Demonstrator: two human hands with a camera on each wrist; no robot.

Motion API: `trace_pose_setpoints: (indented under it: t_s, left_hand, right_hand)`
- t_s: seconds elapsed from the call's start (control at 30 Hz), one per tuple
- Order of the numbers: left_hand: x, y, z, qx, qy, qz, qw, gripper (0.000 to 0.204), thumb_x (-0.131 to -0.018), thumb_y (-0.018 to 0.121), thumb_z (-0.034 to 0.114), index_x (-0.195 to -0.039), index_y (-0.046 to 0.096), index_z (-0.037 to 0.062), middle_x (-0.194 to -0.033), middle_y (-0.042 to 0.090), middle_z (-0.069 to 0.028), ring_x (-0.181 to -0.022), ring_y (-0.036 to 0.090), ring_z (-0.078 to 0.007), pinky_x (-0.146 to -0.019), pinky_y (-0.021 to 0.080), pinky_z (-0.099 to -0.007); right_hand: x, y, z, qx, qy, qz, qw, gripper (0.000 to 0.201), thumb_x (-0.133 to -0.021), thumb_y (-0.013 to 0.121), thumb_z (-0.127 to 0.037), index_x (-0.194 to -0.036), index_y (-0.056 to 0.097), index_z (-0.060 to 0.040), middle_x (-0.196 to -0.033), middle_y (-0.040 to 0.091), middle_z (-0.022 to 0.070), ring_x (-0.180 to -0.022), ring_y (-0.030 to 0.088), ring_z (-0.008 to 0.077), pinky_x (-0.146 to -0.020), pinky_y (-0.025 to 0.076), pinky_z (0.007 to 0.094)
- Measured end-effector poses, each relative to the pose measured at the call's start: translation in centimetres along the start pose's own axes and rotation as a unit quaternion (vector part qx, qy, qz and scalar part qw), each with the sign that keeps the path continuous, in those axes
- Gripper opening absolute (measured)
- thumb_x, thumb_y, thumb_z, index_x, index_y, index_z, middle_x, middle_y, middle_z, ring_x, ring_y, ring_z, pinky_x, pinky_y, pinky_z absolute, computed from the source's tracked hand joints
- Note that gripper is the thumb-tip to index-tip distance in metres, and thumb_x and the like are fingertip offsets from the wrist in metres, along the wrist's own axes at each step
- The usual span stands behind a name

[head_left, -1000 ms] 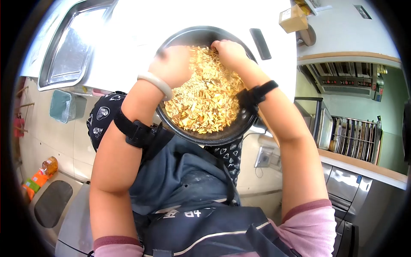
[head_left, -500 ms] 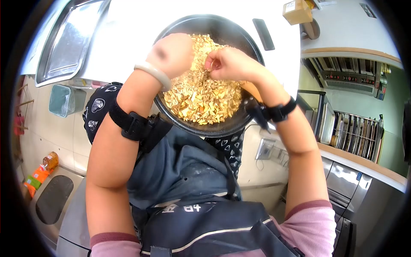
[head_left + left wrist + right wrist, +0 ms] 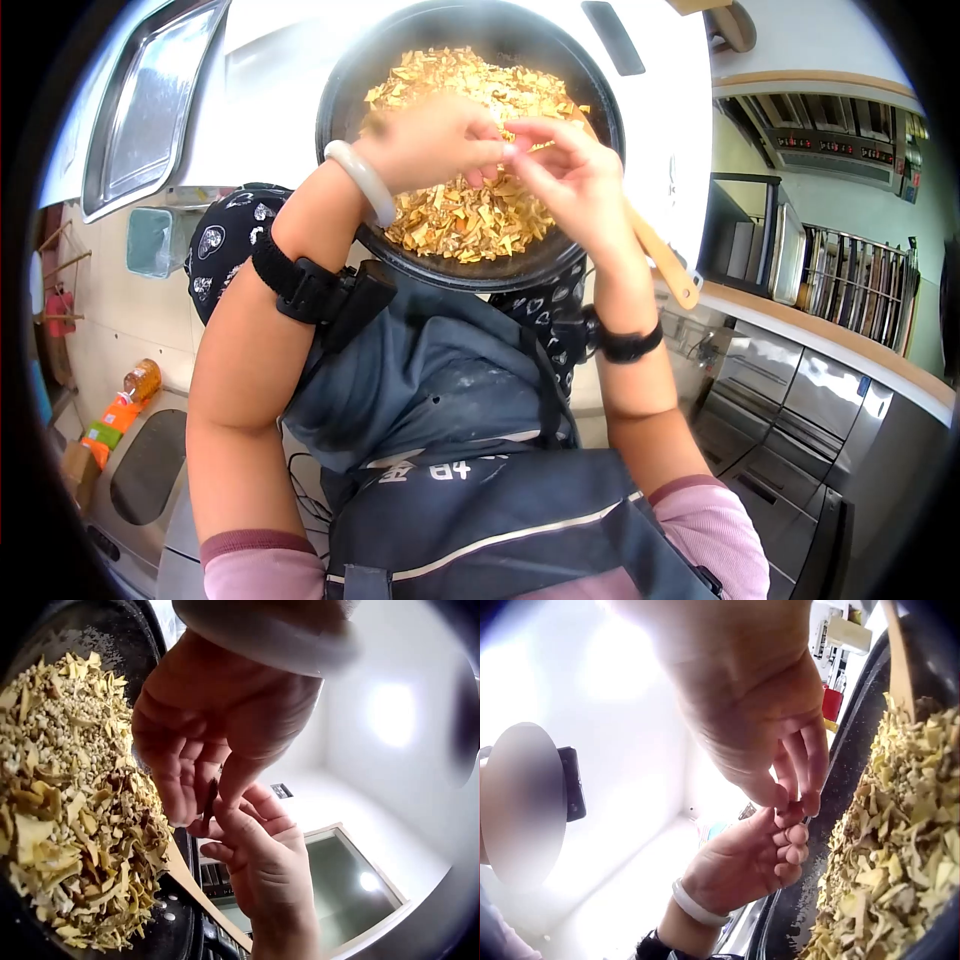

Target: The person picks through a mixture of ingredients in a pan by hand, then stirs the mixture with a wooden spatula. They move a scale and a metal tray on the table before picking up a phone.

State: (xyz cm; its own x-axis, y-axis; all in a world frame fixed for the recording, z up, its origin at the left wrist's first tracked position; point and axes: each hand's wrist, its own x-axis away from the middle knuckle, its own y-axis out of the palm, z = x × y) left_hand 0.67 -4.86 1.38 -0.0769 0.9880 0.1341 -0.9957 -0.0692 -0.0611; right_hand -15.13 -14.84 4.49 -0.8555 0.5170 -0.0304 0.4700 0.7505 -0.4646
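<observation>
A round black pan [image 3: 345, 105] holds a heap of yellowish dried pieces and pale grains [image 3: 470, 225]. Over this heap both hands meet fingertip to fingertip. My left hand [image 3: 435, 140], with a pale bangle at its wrist, comes in from the left, its thumb and fingertips on a small dark sliver [image 3: 211, 801]. From the right, my right hand [image 3: 585, 190] pinches the same sliver between thumb and fingers. In the right wrist view the sliver is mostly hidden by the fingertips.
A wooden handle [image 3: 660, 255] leans out over the pan's right rim. On the white table are a dark phone-like slab [image 3: 613, 38] at the back right and a metal tray [image 3: 150, 110] at the left. A teal bin [image 3: 152, 242] stands on the floor.
My hands were apart, at the heap in the pan; now they are together above it at the small sliver. The pan sits higher in view, and more of the wooden handle shows.
</observation>
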Motion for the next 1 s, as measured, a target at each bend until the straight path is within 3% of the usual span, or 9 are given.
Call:
trace_pose_setpoints:
  t_s: [0.13, 0.2, 0.3, 0.5, 0.73, 0.83, 0.9, 0.93, 1.0]
  left_hand:
    - [0.0, -0.8, 1.2, 0.072, -0.033, 0.019, 0.997, 0.025, -0.088, 0.060, 0.026, -0.083, 0.065, 0.0020, -0.071, 0.063, -0.0020, -0.064, 0.060, -0.0080, -0.059, 0.043, -0.0192]
    - [0.0, -0.7, 1.4, 0.084, -0.020, 0.004, 0.996, 0.023, -0.088, 0.060, 0.025, -0.082, 0.065, 0.0036, -0.071, 0.063, -0.0012, -0.064, 0.059, -0.0073, -0.060, 0.043, -0.0178]
    - [-0.3, -0.5, 1.0, 0.075, 0.001, -0.027, 0.997, 0.025, -0.089, 0.059, 0.026, -0.081, 0.064, 0.0031, -0.070, 0.062, -0.0017, -0.064, 0.058, -0.0070, -0.060, 0.044, -0.0191]
    - [-0.5, -0.4, 0.8, 0.030, 0.014, -0.017, 0.999, 0.025, -0.090, 0.058, 0.026, -0.080, 0.062, 0.0034, -0.067, 0.059, -0.0002, -0.063, 0.055, -0.0066, -0.060, 0.044, -0.0194]
    - [-0.8, -0.2, 0.5, 0.044, 0.016, -0.047, 0.998, 0.026, -0.091, 0.055, 0.026, -0.078, 0.061, 0.0045, -0.066, 0.057, 0.0010, -0.063, 0.053, -0.0068, -0.060, 0.044, -0.0201]
    - [-0.5, -0.3, 1.3, 0.098, -0.008, -0.095, 0.991, 0.026, -0.091, 0.053, 0.026, -0.078, 0.060, 0.0049, -0.068, 0.057, 0.0006, -0.063, 0.054, -0.0076, -0.061, 0.043, -0.0202]
    - [0.0, 0.0, 1.7, 0.156, -0.017, -0.094, 0.983, 0.025, -0.091, 0.052, 0.027, -0.080, 0.060, 0.0053, -0.068, 0.058, 0.0000, -0.062, 0.054, -0.0081, -0.060, 0.042, -0.0199]
    - [0.2, 0.1, 1.8, 0.156, -0.018, -0.094, 0.983, 0.025, -0.091, 0.052, 0.027, -0.080, 0.060, 0.0053, -0.068, 0.058, 0.0000, -0.062, 0.054, -0.0081, -0.060, 0.042, -0.0199]
    - [0.5, 0.4, 1.9, 0.264, -0.013, -0.105, 0.959, 0.024, -0.091, 0.052, 0.026, -0.081, 0.060, 0.0051, -0.069, 0.058, -0.0004, -0.062, 0.054, -0.0078, -0.058, 0.041, -0.0194]
  right_hand:
    - [0.6, -0.1, 0.5, -0.099, -0.022, 0.039, 0.994, 0.031, -0.079, 0.066, -0.003, -0.109, 0.061, -0.0045, -0.093, 0.063, 0.0053, -0.076, 0.063, 0.0110, -0.063, 0.050, 0.0208]
    - [0.8, -0.1, 0.6, -0.094, -0.002, 0.056, 0.994, 0.025, -0.078, 0.069, -0.006, -0.103, 0.064, -0.0030, -0.089, 0.065, 0.0063, -0.073, 0.063, 0.0111, -0.062, 0.050, 0.0219]
    - [0.9, -0.3, 0.9, 0.036, -0.043, 0.036, 0.998, 0.016, -0.075, 0.073, -0.012, -0.083, 0.067, 0.0003, -0.073, 0.064, 0.0087, -0.064, 0.062, 0.0129, -0.058, 0.049, 0.0239]
    - [1.1, -0.5, -1.1, 0.168, -0.058, 0.035, 0.983, 0.016, -0.077, 0.070, -0.016, -0.076, 0.064, -0.0019, -0.068, 0.061, 0.0106, -0.056, 0.060, 0.0192, -0.052, 0.046, 0.0282]
    - [0.8, -1.0, -1.0, 0.180, -0.021, -0.033, 0.983, 0.016, -0.085, 0.059, -0.019, -0.081, 0.060, -0.0035, -0.068, 0.059, 0.0127, -0.057, 0.059, 0.0215, -0.056, 0.045, 0.0301]
    - [0.7, -0.9, -0.8, 0.101, -0.056, -0.056, 0.992, 0.021, -0.089, 0.052, -0.021, -0.082, 0.059, -0.0024, -0.066, 0.059, 0.0098, -0.058, 0.059, 0.0175, -0.057, 0.045, 0.0277]
    - [0.7, -1.6, -1.3, -0.068, 0.071, -0.121, 0.988, 0.023, -0.091, 0.049, -0.019, -0.080, 0.058, -0.0019, -0.064, 0.059, 0.0050, -0.057, 0.057, 0.0125, -0.056, 0.043, 0.0241]
    - [0.6, -1.9, -1.3, -0.068, 0.071, -0.121, 0.988, 0.023, -0.091, 0.049, -0.019, -0.080, 0.058, -0.0019, -0.064, 0.059, 0.0050, -0.057, 0.057, 0.0125, -0.056, 0.043, 0.0241]
    - [0.4, -2.4, -1.2, -0.234, 0.047, -0.161, 0.958, 0.023, -0.091, 0.048, -0.017, -0.078, 0.057, -0.0017, -0.064, 0.057, 0.0010, -0.057, 0.054, 0.0088, -0.054, 0.042, 0.0217]
